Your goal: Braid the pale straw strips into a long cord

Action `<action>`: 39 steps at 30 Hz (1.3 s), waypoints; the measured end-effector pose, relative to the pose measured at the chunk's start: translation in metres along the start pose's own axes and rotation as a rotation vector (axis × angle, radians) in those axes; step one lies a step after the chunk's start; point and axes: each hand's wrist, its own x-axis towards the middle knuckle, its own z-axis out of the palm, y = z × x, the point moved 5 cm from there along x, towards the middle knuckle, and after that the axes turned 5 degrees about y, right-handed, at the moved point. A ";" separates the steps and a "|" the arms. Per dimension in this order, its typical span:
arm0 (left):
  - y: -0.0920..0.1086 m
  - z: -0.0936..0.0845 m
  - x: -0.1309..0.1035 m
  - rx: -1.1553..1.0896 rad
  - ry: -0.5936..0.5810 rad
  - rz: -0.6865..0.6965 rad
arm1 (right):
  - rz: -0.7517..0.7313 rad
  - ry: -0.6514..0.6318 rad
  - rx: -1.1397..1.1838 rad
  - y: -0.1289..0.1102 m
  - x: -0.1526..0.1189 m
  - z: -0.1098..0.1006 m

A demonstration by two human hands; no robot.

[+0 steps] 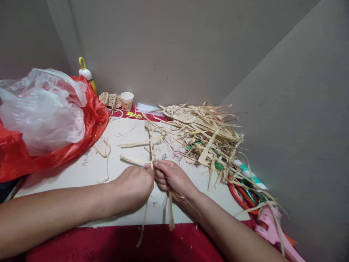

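two bare hands meet at the near end of a straw cord (152,143), which lies on the white tabletop (215,193) straight ahead of the person. the left hand (136,186) is curled into a loose fist, thumb and forefinger pinching the strands at the cord's base; the right hand (173,177) pinches the same spot from the other side, its remaining fingers folded in. gripping so close together probably keeps the twist from slipping. the cord runs away from the person, seemingly to keep it in line; whether its far end is fastened cannot be told. one pale strip (133,160) sticks out leftward at the join, and a loose strip (170,214) hangs below the right hand, likely left free as spare length. the straw pile (218,133) sits beyond the right hand, presumably for easy reach, with a woven oval (180,114) on it. the red bag (94,127) rests at the left, apart from the hands.
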 end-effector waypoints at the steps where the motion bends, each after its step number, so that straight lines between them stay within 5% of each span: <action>1: 0.000 0.004 0.001 0.014 0.010 0.009 | -0.003 0.001 0.009 0.001 -0.001 0.001; 9: 0.009 0.024 -0.023 0.233 0.128 0.230 | 0.000 0.089 0.005 0.005 -0.005 0.006; 13: 0.018 -0.007 -0.032 0.078 0.132 0.293 | -0.034 0.076 -0.025 0.003 -0.004 0.004; 17: -0.015 -0.045 -0.010 -0.228 0.415 -0.034 | -0.034 0.019 0.018 -0.002 -0.006 0.004; 22: -0.036 -0.003 0.020 -0.863 -0.020 -0.143 | -0.015 -0.012 -0.044 -0.004 -0.007 0.005; 27: -0.037 0.003 0.022 -0.843 0.039 -0.106 | -0.092 0.009 -0.242 -0.005 -0.004 0.000; 33: -0.037 0.007 0.026 -1.064 -0.124 -0.108 | -0.265 0.075 -0.580 -0.015 -0.005 -0.002; 39: -0.042 0.014 0.025 -1.189 -0.146 -0.227 | -0.237 -0.070 -0.565 -0.022 -0.010 0.000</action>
